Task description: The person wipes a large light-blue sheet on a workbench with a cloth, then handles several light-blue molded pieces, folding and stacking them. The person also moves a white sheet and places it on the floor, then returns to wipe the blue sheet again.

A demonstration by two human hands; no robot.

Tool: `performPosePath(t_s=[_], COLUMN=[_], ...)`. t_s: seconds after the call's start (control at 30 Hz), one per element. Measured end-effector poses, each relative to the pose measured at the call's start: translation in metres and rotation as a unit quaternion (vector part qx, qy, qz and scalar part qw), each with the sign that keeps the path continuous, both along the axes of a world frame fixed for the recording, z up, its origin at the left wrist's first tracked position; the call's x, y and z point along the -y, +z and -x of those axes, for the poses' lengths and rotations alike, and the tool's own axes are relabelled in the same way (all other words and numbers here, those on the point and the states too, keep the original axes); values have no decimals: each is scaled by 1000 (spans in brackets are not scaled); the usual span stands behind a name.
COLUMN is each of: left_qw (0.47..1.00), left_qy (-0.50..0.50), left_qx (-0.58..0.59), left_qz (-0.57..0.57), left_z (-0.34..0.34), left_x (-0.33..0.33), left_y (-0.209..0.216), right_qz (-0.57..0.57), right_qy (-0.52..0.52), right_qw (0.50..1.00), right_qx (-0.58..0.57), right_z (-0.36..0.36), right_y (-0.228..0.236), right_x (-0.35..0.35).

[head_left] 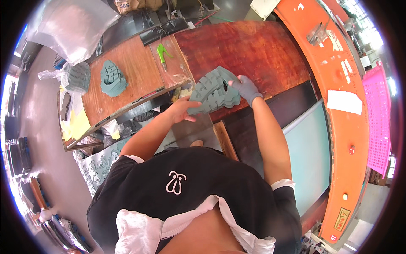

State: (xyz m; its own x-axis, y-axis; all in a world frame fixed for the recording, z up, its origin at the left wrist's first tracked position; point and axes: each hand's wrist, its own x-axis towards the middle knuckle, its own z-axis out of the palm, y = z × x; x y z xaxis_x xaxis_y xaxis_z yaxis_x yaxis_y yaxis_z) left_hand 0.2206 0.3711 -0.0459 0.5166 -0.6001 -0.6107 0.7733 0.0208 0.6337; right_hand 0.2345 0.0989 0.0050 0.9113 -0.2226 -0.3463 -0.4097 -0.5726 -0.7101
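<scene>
A grey-green rubber shoe sole with a deep lugged tread lies tilted over the near edge of the reddish wooden bench. My bare left hand grips its near end from below. At the sole's right end, my right hand, in a grey glove, pinches the edge. More than one sole seems stacked in this grip. A small pile of the same soles sits on the lighter wooden board to the left.
A green spray nozzle with a clear hose lies on the board. An orange machine frame curves along the right, with a pink mesh basket beyond it. Clear plastic bags, one holding soles, sit at the far left.
</scene>
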Motion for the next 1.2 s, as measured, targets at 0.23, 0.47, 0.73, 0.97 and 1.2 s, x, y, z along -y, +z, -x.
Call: performPosePath(t_s=[0.23, 0.47, 0.73, 0.97, 1.2], left_qw=[991, 915, 655, 478, 508], left_qy=[-101, -83, -20, -156, -106], left_qx=[27, 340, 738, 832, 828], left_qz=[-88, -199, -161, -236, -211], left_z=[-17, 4, -11, -15, -14], left_x=[-10, -6, 16, 19, 22], left_y=[7, 29, 57, 22, 13], right_qz=[30, -130, -44, 191, 166], right_qy=[100, 37, 108, 201, 171], right_qw=[987, 990, 958, 866, 860], right_qx=[-121, -31, 260, 416, 452], right_z=[-13, 22, 103, 122, 121], right_y=[2, 17, 26, -17, -15], right_x=[-13, -3, 14, 0, -12])
